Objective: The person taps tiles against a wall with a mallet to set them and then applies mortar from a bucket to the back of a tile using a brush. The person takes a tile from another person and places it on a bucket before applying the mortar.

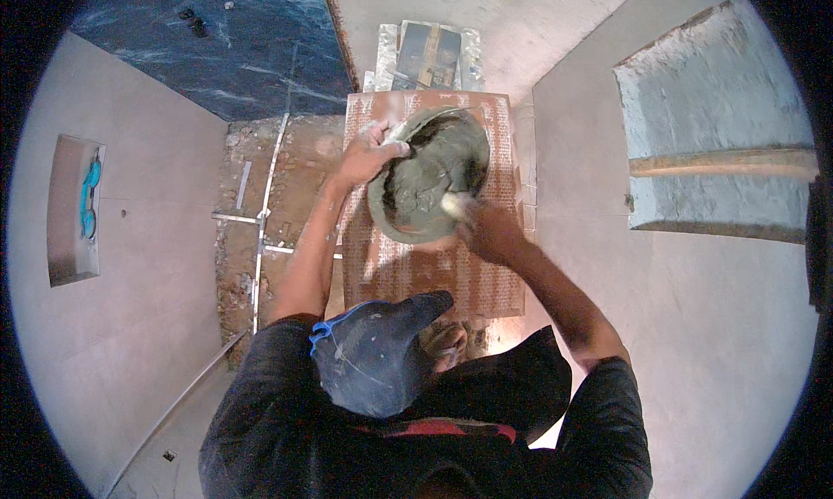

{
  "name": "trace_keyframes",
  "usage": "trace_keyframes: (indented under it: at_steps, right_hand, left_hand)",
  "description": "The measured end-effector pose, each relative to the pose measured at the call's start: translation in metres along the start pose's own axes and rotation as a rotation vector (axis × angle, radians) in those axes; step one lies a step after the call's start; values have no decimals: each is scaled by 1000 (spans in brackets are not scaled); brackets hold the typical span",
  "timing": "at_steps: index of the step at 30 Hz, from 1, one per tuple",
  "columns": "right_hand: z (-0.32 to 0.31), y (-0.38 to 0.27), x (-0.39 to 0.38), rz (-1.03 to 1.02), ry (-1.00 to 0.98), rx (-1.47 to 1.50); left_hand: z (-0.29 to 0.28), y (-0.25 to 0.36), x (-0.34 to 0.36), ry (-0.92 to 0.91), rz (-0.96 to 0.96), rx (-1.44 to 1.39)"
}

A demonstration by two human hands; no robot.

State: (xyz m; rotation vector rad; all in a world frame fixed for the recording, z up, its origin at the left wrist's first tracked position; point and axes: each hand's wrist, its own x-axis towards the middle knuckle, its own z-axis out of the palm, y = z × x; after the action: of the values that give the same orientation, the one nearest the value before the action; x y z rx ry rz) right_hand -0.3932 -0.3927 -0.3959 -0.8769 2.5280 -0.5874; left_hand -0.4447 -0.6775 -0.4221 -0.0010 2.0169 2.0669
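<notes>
Wet grey mortar [438, 173] fills a shallow round basin [415, 236], its rim smeared with the same mix. My left hand [371, 157] is closed on the basin's upper left rim, thumb on the inner side. In my right hand [493, 232] is a tool with a pale rounded handle [454, 206]. That handle slants over the mortar near the basin's lower right. The tool's working end cannot be made out, so its kind is unclear. Under the basin lies a reddish-brown slab [382, 282] with rows of pale marks.
Beyond the slab lies a stack of dark and pale flat pieces [429, 55]. White pipes [276, 165] cross a rough brown surface [236, 282] on the left. A wall niche [71, 247] holds a turquoise object [89, 195]. A dark cap [373, 360] covers part of the lower middle.
</notes>
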Motion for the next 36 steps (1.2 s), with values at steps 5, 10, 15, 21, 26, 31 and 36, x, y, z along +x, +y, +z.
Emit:
trace_keyframes:
  at_steps: [5, 10, 15, 21, 26, 31, 36]
  right_hand:
    - [-3, 12, -34, -205, 81, -194]
    - [-49, 5, -54, 69, 59, -271]
    - [-24, 15, -27, 201, 52, -348]
    - [61, 42, -26, 256, 108, 484]
    - [78, 19, -32, 374, 16, 834]
    - [93, 11, -39, 359, -2, 916]
    - [55, -8, -50, 367, -32, 940]
  left_hand:
    - [-7, -2, -7, 15, -40, -34]
    - [13, 21, -14, 94, -92, -29]
    - [23, -1, -7, 70, 18, 31]
    - [27, -5, -11, 179, 24, -55]
    - [16, -34, -4, 179, 131, -243]
    - [20, -20, -9, 194, 91, -236]
    - [11, -16, -18, 174, 41, -114]
